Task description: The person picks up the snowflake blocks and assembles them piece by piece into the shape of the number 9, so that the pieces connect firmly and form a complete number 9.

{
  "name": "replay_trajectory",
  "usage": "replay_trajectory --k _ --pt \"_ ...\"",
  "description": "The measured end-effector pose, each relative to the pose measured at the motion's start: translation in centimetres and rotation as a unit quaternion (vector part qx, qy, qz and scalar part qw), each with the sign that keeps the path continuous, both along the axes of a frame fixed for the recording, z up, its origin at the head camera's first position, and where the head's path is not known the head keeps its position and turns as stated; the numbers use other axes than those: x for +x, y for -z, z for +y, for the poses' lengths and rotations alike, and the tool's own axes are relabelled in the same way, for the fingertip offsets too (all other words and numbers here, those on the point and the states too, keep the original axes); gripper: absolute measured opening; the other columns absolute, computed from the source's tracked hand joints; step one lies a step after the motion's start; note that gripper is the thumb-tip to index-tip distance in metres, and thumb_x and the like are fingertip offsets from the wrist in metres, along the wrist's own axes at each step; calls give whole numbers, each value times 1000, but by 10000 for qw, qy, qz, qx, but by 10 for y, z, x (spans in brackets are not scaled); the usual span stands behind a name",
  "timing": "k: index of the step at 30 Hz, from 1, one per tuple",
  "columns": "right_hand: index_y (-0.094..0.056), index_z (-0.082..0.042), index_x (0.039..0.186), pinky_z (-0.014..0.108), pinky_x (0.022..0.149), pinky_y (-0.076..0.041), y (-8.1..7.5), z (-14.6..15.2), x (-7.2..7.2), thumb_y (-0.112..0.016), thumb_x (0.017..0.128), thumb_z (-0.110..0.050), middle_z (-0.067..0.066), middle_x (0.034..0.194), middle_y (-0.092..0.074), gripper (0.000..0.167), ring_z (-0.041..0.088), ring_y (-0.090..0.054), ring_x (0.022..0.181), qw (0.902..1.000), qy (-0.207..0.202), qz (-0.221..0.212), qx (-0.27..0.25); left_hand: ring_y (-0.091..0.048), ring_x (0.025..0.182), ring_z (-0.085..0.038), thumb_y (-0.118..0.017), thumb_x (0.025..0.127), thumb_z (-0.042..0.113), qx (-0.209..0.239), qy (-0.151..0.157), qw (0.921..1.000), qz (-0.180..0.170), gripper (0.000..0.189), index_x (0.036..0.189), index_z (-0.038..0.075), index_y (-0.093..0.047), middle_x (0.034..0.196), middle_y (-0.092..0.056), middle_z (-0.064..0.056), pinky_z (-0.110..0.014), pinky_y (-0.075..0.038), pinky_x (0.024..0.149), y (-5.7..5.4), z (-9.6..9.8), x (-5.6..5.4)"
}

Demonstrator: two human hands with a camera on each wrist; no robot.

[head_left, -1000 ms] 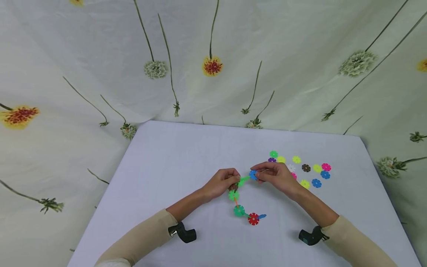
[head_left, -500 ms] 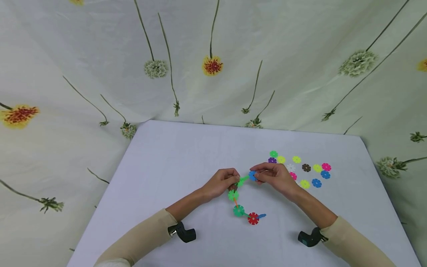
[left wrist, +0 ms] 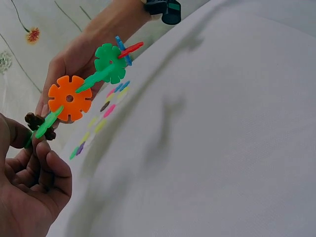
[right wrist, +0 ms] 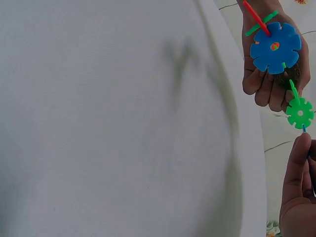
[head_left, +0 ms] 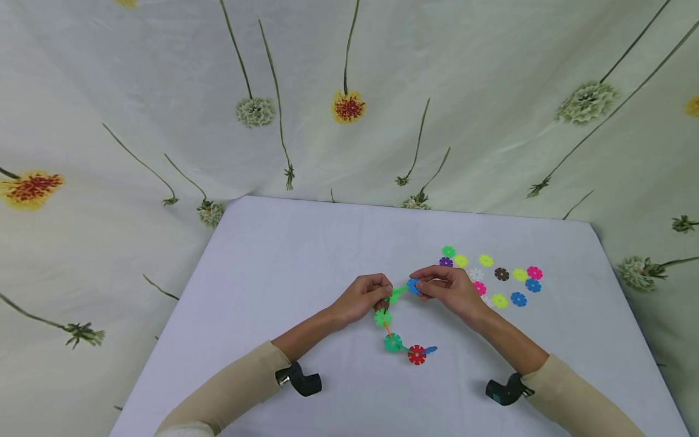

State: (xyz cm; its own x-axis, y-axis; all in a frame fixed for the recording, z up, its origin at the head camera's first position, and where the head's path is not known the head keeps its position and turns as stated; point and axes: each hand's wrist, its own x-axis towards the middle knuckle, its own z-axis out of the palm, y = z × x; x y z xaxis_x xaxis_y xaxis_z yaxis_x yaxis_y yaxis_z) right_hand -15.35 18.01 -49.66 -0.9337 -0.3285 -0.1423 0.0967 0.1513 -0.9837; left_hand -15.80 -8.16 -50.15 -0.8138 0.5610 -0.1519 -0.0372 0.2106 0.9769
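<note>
My left hand [head_left: 363, 298] pinches a chain of notched plastic snowflake discs by a brown disc [left wrist: 33, 119] and a green one beside it. Between the thumb and fingers of my right hand [head_left: 450, 290] is a blue snowflake disc [head_left: 413, 286], slotted into a bright green disc [right wrist: 294, 112] at the chain's upper end. From my left hand the rest hangs above the table: a light green disc [head_left: 383, 318], an orange disc [left wrist: 59, 91], a dark green disc [head_left: 392, 343], a red disc [head_left: 417, 355] and a blue end disc [head_left: 431, 349]. My fingertips partly hide the held discs.
Loose discs lie scattered at the back right of the white table [head_left: 284, 255], among them a pink disc [head_left: 534, 273], a purple disc [head_left: 446, 262] and a black-brown disc [head_left: 502, 274]. A flowered cloth [head_left: 306, 152] hangs behind.
Both hands stay almost in place, still gripping the chain and the blue disc. The hanging lower end has swung slightly up and to the right.
</note>
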Motion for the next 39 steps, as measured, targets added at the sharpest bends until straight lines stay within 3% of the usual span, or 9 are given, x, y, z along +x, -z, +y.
replay_trajectory --k 10,16,26,32,35,39 --pt "-71 1 129 26 87 -65 -2 0 3 -71 103 -12 1 111 -79 29 36 -79 97 9999 -39 32 -106 -55 73 -10 -53 110 14 24 26 10000 47 21 106 -3 -64 79 -60 1 -20 -50 71 1 0 -1" --pt "-73 -1 127 25 88 -64 -3 -1 4 -72 103 -13 7 106 -82 27 41 -78 95 9998 -133 120 74 -55 73 -11 -54 110 15 -40 99 9999 74 21 106 -2 -64 79 -59 1 -20 -50 71 0 1 -1" --pt "-74 5 124 23 85 -63 -7 0 0 -73 101 -8 17 100 -82 26 33 -79 86 9984 -312 375 288 -57 72 -13 -57 110 18 -286 66 9993 246 22 106 -3 -66 81 -62 -2 -22 -50 69 -1 3 0" --pt "-75 4 122 23 82 -63 -8 -2 2 -74 101 -8 21 102 -81 24 37 -78 85 9975 -331 471 408 -58 71 -10 -58 111 19 -400 91 9984 385 21 106 0 -68 82 -64 -2 -20 -51 69 -1 4 2" --pt "-74 4 125 23 82 -63 -11 -2 2 -74 101 -9 18 102 -81 27 39 -78 86 9975 -298 503 402 -60 72 -9 -58 111 18 -277 173 9989 334 20 106 2 -68 83 -65 -1 -21 -53 71 1 2 0" --pt "-67 7 131 26 83 -65 -16 0 -1 -74 101 -9 8 100 -82 35 33 -79 86 9992 -217 342 13 -60 75 -12 -58 111 19 83 341 9993 82 19 106 4 -67 84 -63 0 -23 -55 75 2 -1 -5"
